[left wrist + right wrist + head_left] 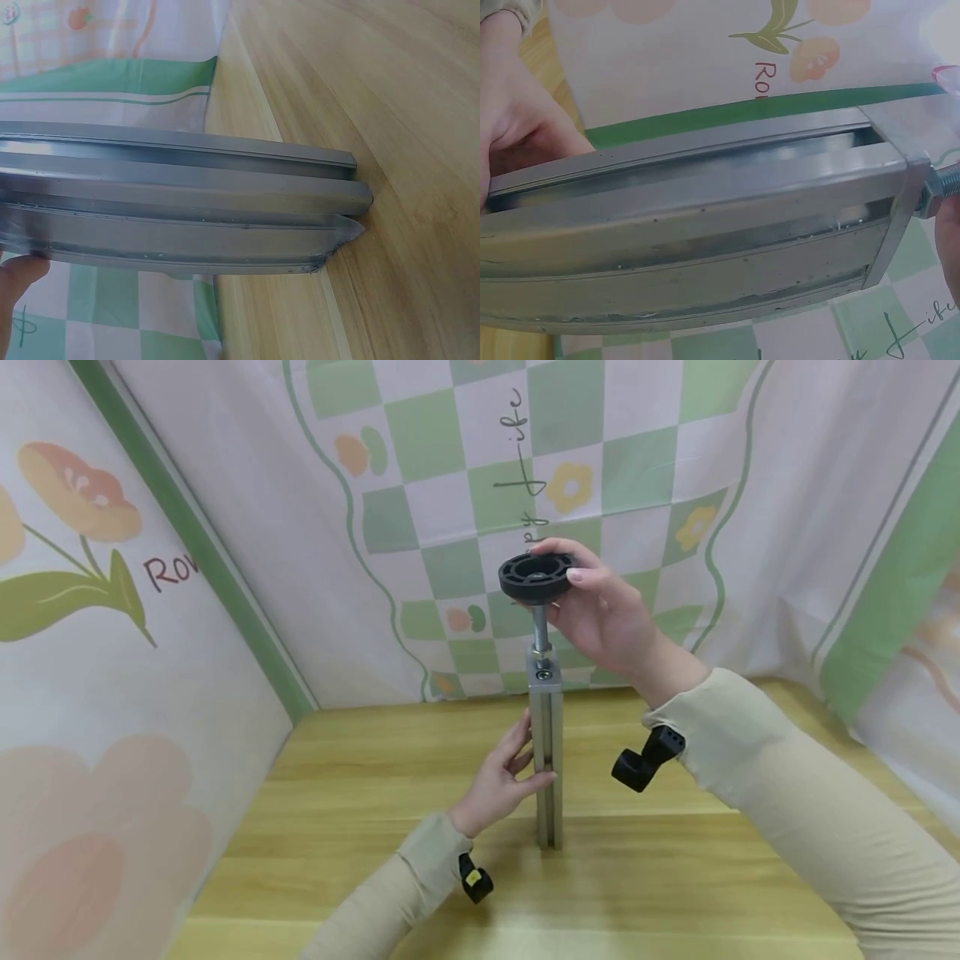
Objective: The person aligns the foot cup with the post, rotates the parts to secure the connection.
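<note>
A grey slotted aluminium profile (557,735) stands upright over the wooden table, capped by a metal end plate (543,677). From the plate rises a threaded rod (540,625) with a nut (932,193), topped by a black round levelling foot (534,592). My left hand (495,783) holds the profile around its middle, thumb on the near side. My right hand (607,614) grips the foot's rim, thumb on top and some fingers hidden behind it. The profile's lower end (352,199) shows in the left wrist view; whether it touches the table I cannot tell.
The wooden table (360,768) runs under both hands. A patterned curtain (420,518) with green checks hangs behind it, and a flowered cloth (90,693) closes the left side. Each wrist carries a small black camera mount (645,760).
</note>
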`<action>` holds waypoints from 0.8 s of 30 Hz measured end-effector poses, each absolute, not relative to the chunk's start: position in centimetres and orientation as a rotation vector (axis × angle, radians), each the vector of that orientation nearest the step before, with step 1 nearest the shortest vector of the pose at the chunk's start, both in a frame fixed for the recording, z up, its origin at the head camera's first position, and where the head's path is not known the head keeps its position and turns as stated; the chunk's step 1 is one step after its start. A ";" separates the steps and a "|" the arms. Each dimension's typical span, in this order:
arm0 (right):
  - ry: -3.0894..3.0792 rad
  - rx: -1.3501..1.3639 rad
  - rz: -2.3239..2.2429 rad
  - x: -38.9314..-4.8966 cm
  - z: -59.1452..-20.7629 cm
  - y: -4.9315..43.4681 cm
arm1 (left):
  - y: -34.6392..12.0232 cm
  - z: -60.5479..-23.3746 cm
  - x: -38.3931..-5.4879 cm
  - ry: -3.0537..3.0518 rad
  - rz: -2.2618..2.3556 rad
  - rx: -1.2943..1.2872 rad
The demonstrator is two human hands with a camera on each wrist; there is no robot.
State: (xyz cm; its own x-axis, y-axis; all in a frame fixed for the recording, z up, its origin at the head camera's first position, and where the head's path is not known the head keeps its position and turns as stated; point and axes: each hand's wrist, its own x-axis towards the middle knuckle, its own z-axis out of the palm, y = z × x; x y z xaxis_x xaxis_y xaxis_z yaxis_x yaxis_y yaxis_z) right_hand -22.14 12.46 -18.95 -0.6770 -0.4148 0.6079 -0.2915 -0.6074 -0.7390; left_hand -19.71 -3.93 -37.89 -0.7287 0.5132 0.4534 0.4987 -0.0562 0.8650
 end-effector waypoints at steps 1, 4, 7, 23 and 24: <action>1.361 -1.224 -2.467 -22.1 -18.9 12.4 | -3.9 -37.9 -19.7 2.149 1.961 1.151; 1.385 -1.226 -2.489 -21.9 -18.9 12.3 | -4.0 -37.8 -19.7 2.150 1.961 1.156; 1.414 -1.230 -2.515 -21.8 -18.9 12.2 | -4.0 -37.8 -19.8 2.153 1.961 1.160; 1.760 -1.138 -2.566 -20.5 -18.5 11.9 | -3.9 -38.0 -19.7 2.149 1.981 1.179; 1.789 -1.139 -2.567 -20.5 -18.4 11.9 | -3.9 -38.0 -19.7 2.151 1.981 1.180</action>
State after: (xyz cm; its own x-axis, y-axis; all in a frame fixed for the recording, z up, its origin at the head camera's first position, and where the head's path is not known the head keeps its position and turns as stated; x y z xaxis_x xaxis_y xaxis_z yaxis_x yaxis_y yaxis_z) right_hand -20.50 11.86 -18.42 -0.7502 -0.2198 0.6236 -0.5091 -0.4099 -0.7568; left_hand -19.66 -3.92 -37.95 -0.7199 0.5031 0.4782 0.5179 -0.0694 0.8526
